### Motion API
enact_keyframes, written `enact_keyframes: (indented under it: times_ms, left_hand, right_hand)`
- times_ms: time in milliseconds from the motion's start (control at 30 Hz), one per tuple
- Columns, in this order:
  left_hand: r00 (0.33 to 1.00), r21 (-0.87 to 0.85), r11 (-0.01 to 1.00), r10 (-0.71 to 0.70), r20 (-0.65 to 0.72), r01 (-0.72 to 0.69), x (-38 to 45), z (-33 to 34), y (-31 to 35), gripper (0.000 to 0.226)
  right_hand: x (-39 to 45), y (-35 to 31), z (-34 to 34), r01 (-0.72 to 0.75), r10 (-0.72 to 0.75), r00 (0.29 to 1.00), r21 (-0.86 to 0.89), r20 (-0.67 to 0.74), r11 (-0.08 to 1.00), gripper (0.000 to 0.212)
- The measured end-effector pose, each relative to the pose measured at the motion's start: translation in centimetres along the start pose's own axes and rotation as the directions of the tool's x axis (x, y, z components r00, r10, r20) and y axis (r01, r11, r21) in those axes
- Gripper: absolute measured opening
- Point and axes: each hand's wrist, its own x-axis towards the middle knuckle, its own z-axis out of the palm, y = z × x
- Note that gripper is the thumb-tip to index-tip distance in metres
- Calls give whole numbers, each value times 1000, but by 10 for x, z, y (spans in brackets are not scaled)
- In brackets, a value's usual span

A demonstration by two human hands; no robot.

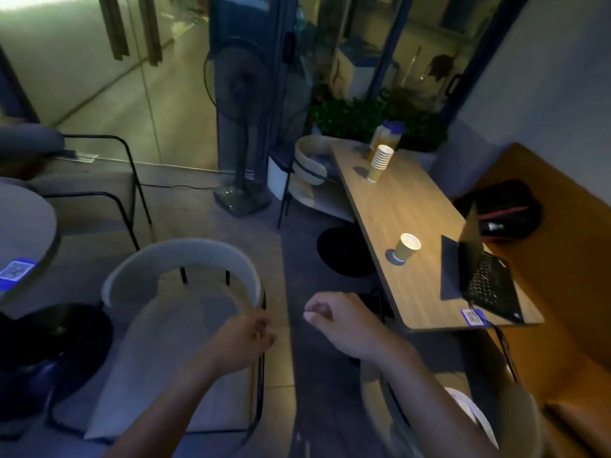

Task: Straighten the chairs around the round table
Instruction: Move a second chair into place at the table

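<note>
A chair with a curved pale backrest (180, 256) and grey seat stands below me at centre left, with its backrest on the far side. My left hand (246, 335) is closed around the black frame rod at the chair's right side, just below the end of the backrest. My right hand (334, 320) hovers over the floor to the right of the chair, fingers curled in with nothing in them. The round grey table (29, 226) shows at the left edge, with a blue sticker near its rim. A second chair with a black wire frame (129, 180) stands behind that table.
A long wooden table (406, 209) on the right holds paper cups (380, 161), a single cup (408, 247) and an open laptop (479, 276). A standing fan (238, 133) is at the back. Another chair (463, 414) sits under my right arm. An orange bench (562, 292) lines the right wall.
</note>
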Motion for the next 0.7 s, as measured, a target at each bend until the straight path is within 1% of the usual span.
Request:
enact_keyframes:
  times_ms: [67, 200, 300, 367, 433, 533, 633, 700]
  left_hand:
    - [999, -2, 999, -42, -34, 42, 20, 8, 6, 13]
    - [977, -30, 981, -193, -91, 191, 53, 22, 14, 24]
    - [938, -96, 941, -332, -96, 323, 69, 29, 19, 25]
    - [907, -162, 905, -411, -96, 393, 77, 33, 23, 23]
    - [875, -199, 870, -476, -94, 452, 86, 36, 24, 24]
    - [825, -237, 826, -549, -132, 512, 95, 37, 24, 27]
    - [778, -275, 782, -610, -152, 559, 111, 27, 19, 30]
    - [745, -294, 755, -645, -172, 586, 126, 17, 11, 31]
  right_hand:
    - [28, 13, -16, 40, -40, 999, -15, 23, 999, 22]
    - [79, 40, -47, 132, -130, 989, -24, 76, 991, 20]
    - [116, 56, -71, 198, -190, 972, -41, 138, 979, 17]
    - [146, 62, -85, 252, -238, 952, -52, 193, 966, 16]
    - [180, 62, -93, 302, -286, 933, -41, 218, 953, 18]
    - [222, 53, -89, 377, -363, 888, 3, 283, 926, 17]
    - [264, 37, -75, 447, -421, 818, 28, 392, 894, 17]
    - [295, 21, -67, 496, -462, 773, 41, 436, 868, 19]
